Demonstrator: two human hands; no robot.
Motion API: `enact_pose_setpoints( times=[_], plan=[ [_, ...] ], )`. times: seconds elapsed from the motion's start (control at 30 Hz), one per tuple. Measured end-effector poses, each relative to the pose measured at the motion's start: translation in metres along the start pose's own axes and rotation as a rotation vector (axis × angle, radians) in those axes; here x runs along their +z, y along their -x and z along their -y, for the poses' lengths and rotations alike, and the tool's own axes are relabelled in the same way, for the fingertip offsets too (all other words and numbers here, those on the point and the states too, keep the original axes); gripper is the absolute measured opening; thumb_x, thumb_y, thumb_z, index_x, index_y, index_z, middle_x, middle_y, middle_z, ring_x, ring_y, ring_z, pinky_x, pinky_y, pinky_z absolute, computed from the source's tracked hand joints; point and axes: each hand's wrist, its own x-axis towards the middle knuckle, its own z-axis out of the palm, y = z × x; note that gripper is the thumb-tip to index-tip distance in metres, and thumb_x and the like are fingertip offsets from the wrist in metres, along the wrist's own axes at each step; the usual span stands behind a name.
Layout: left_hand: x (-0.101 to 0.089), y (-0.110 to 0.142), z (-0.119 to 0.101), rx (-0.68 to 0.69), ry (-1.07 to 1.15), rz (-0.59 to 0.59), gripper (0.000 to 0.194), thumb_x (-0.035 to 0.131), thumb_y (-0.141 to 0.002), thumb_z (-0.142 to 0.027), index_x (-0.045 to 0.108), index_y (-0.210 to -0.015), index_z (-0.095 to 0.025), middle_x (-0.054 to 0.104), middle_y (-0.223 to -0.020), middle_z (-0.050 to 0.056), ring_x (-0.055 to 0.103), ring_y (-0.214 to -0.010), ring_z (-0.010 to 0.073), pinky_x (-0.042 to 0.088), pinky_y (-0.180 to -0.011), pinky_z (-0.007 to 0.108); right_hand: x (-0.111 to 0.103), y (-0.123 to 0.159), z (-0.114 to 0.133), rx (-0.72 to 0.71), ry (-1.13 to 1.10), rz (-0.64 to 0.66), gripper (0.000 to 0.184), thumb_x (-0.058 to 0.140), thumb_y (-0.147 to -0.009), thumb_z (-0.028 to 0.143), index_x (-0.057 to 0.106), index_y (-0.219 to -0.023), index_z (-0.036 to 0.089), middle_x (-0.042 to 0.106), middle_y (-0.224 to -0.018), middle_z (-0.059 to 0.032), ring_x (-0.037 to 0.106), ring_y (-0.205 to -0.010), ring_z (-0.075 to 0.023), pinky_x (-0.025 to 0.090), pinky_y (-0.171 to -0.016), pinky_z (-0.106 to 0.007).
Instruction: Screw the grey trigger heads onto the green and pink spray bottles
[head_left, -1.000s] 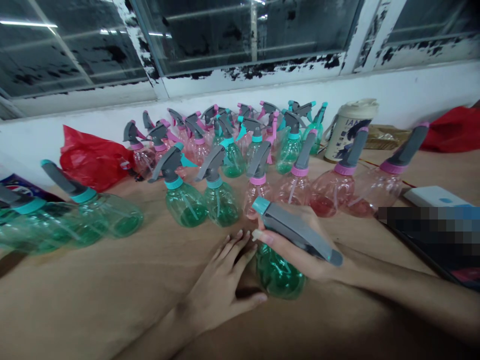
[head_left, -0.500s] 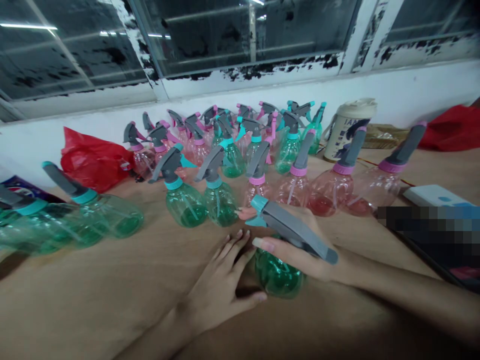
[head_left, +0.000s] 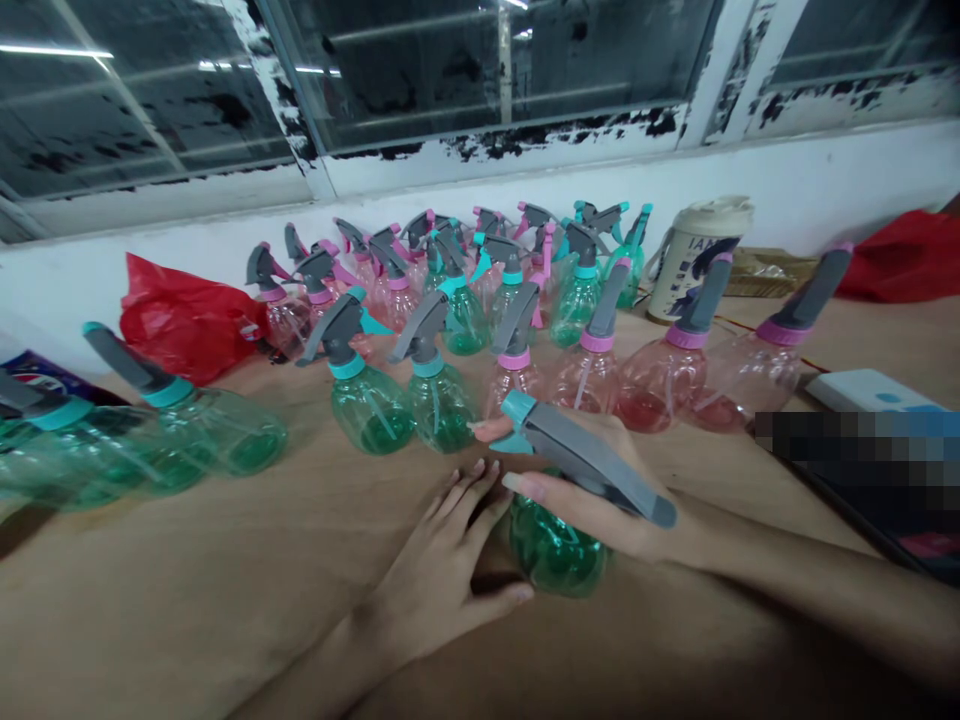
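Close in front of me stands a green spray bottle with a grey and turquoise trigger head. My right hand is wrapped round its neck below the head, thumb on the near side and a fingertip showing by the turquoise trigger. Flat on the tabletop beside the bottle lies my left hand, fingers stretched out and thumb apart. Whether its thumb touches the bottle I cannot tell. Just beyond my hands are two green spray bottles and a row of pink spray bottles.
Several more green bottles stand at the left, near a red plastic bag. Pink and green bottles crowd the wall side. At the right are a cream tumbler, a white box, a partly blurred dark device and another red bag.
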Motion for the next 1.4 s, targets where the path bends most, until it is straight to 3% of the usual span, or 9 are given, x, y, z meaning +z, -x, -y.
enact_pose_setpoints(
  times=[0.1, 0.23, 0.47, 0.73, 0.9, 1.07, 1.4],
  plan=[
    [0.0001, 0.0, 0.0007, -0.009, 0.017, 0.015, 0.081, 0.059, -0.082, -0.059, 0.028, -0.145, -0.017, 0.038, -0.148, 0.017, 0.035, -0.135, 0.0352, 0.036, -0.106, 0.053, -0.0012, -0.0014, 0.001, -0.006, 0.013, 0.025, 0.02, 0.06, -0.085, 0.029, 0.065, -0.103, 0.02, 0.069, -0.089, -0.0044, 0.066, -0.075, -0.017, 0.053, -0.068, -0.032],
    [-0.0016, -0.0003, 0.0005, -0.013, 0.03, 0.039, 0.08, 0.059, -0.083, -0.059, 0.029, -0.144, -0.017, 0.038, -0.148, 0.017, 0.032, -0.136, 0.0353, 0.035, -0.107, 0.053, -0.0022, -0.0051, 0.0043, -0.038, 0.049, 0.035, 0.012, 0.059, -0.086, 0.026, 0.065, -0.092, 0.018, 0.07, -0.088, -0.0053, 0.067, -0.079, -0.0165, 0.053, -0.073, -0.031],
    [-0.0023, -0.0003, 0.0, -0.018, 0.018, 0.065, 0.082, 0.057, -0.084, -0.058, 0.025, -0.146, -0.016, 0.034, -0.15, 0.018, 0.029, -0.138, 0.0366, 0.033, -0.107, 0.056, -0.0013, -0.0057, 0.0042, -0.048, 0.118, -0.003, 0.016, 0.059, -0.086, 0.032, 0.059, -0.075, 0.02, 0.06, -0.068, 0.0007, 0.059, -0.061, -0.0136, 0.046, -0.057, -0.027],
    [-0.0007, 0.0002, 0.0004, -0.034, 0.037, 0.06, 0.077, 0.058, -0.083, -0.059, 0.032, -0.143, -0.017, 0.037, -0.148, 0.016, 0.03, -0.137, 0.0362, 0.035, -0.106, 0.055, 0.002, -0.0044, -0.0031, -0.042, 0.033, -0.018, 0.023, 0.064, -0.083, 0.038, 0.066, -0.098, 0.021, 0.069, -0.086, -0.0033, 0.065, -0.071, -0.0162, 0.053, -0.065, -0.031],
    [-0.0002, 0.0008, 0.0007, -0.028, 0.039, 0.05, 0.079, 0.058, -0.083, -0.059, 0.03, -0.144, -0.017, 0.037, -0.148, 0.017, 0.031, -0.137, 0.0366, 0.035, -0.106, 0.056, 0.0034, -0.001, -0.0021, -0.026, 0.072, -0.066, 0.017, 0.062, -0.083, 0.039, 0.065, -0.082, 0.022, 0.063, -0.073, -0.0004, 0.06, -0.063, -0.0145, 0.05, -0.059, -0.029],
    [-0.001, 0.0002, 0.0, -0.016, 0.042, 0.038, 0.08, 0.058, -0.083, -0.058, 0.029, -0.144, -0.016, 0.036, -0.149, 0.017, 0.031, -0.137, 0.0368, 0.034, -0.106, 0.056, 0.0025, -0.001, -0.0003, 0.014, 0.023, -0.056, 0.016, 0.065, -0.081, 0.034, 0.063, -0.091, 0.021, 0.063, -0.073, 0.0007, 0.062, -0.062, -0.0135, 0.049, -0.056, -0.028],
    [-0.0003, 0.0005, 0.0004, -0.017, 0.048, 0.048, 0.078, 0.058, -0.083, -0.058, 0.031, -0.143, -0.016, 0.037, -0.148, 0.017, 0.031, -0.137, 0.0352, 0.032, -0.108, 0.054, 0.0022, -0.001, -0.0012, -0.024, 0.059, -0.047, 0.012, 0.06, -0.083, 0.024, 0.059, -0.071, 0.022, 0.058, -0.068, 0.0012, 0.058, -0.062, -0.014, 0.046, -0.056, -0.028]
  ],
)
